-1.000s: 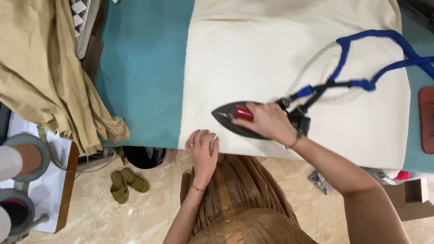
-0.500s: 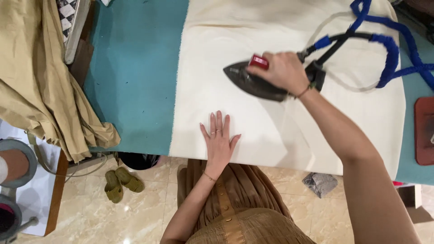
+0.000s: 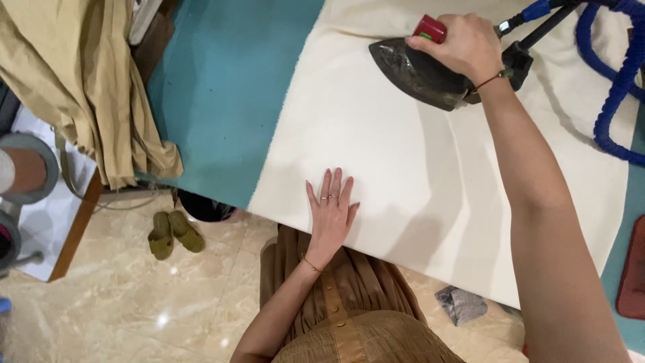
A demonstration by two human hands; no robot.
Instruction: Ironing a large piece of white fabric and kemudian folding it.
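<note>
- Right hand [image 3: 463,44]: grip wrapped round iron [image 3: 420,70] handle, iron flat on cloth [image 3: 403,175].
- Left hand [image 3: 330,212]: fingers spread, palm flat on cloth, near worktop [image 3: 228,94] edge, well apart from iron.

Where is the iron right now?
The iron sits at the top of the head view on the cream cloth, gripped by the right hand.

1. Your left hand [image 3: 332,214] lies flat, palm down, fingers straight and slightly spread, pointing away from you, rings on two fingers.
2. Left wrist is straight, with a thin bracelet; forearm bare.
3. Your right hand [image 3: 459,46] is curled in a closed grip, knuckles up.
4. Right arm is extended forward, bare, with a cord bracelet at the wrist.
</note>
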